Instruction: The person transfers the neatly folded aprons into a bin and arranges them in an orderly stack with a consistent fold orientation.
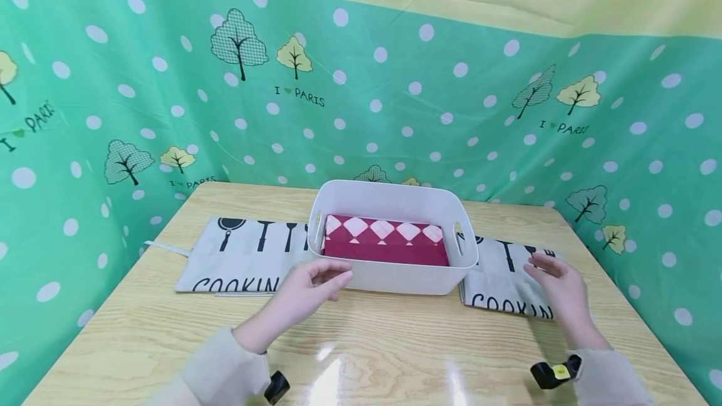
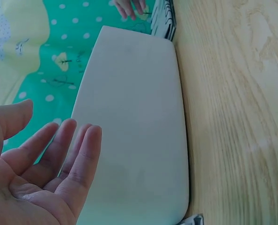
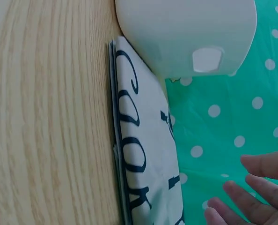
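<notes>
Before a dotted green backdrop (image 1: 395, 118), a wood-grain table (image 1: 389, 343)

At the centre of the frame stands a white plastic bin (image 1: 406, 277) holding a folded maroon cloth (image 1: 389, 253), just beyond the left hand (image 1: 310, 287). One utensil-print cloth (image 1: 239, 255) lies folded left of centre; a second utensil-print cloth (image 1: 493, 274) lies right of centre, near the right hand (image 1: 564, 287). Both hands are released, fingers relaxed and slightly bent.

Green dotted curtain (image 1: 395, 111) hung behind, tree-printed, yellow along top | 1 wood-grain table (image 1: 395, 337) stood before it, glare-streaked
</notes>
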`<state>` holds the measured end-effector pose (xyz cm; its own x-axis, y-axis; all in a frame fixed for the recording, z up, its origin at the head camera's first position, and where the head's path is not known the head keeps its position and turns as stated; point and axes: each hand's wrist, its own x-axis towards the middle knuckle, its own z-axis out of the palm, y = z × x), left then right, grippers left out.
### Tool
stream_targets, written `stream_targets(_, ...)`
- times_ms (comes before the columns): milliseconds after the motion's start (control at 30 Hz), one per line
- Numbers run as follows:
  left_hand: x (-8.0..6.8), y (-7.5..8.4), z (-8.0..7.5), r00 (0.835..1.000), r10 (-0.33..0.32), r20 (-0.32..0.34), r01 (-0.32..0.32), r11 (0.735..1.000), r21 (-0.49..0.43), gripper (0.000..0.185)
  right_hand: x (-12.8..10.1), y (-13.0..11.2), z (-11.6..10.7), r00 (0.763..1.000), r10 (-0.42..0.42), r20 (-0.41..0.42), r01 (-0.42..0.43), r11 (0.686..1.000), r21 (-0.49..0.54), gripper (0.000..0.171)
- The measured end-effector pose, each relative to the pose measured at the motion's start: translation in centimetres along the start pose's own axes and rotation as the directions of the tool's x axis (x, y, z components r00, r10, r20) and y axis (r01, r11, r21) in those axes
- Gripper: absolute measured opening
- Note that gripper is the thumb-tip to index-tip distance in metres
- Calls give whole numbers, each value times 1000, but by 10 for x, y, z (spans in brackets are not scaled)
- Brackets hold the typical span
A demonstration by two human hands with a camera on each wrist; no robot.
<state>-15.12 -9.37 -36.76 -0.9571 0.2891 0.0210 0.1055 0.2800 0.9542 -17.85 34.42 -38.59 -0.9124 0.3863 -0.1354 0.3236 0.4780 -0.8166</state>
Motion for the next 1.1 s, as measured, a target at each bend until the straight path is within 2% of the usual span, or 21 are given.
stream_targets(333,-6,-6,13,999,-3,36,4,999,-36,42,9,15,-11,998,63,-25,-62,998,9,63)
stream_targets(700,-11,-9,21,998,25,55,-23,999,-35,44,22,29,-30,994,95,-54,-98,993,-70,70)
stream_targets(1100,-9,-10,26,998,25,64,-21,998,-56,44,32,40,-34,990,130,-56,-137,980,-142,71)
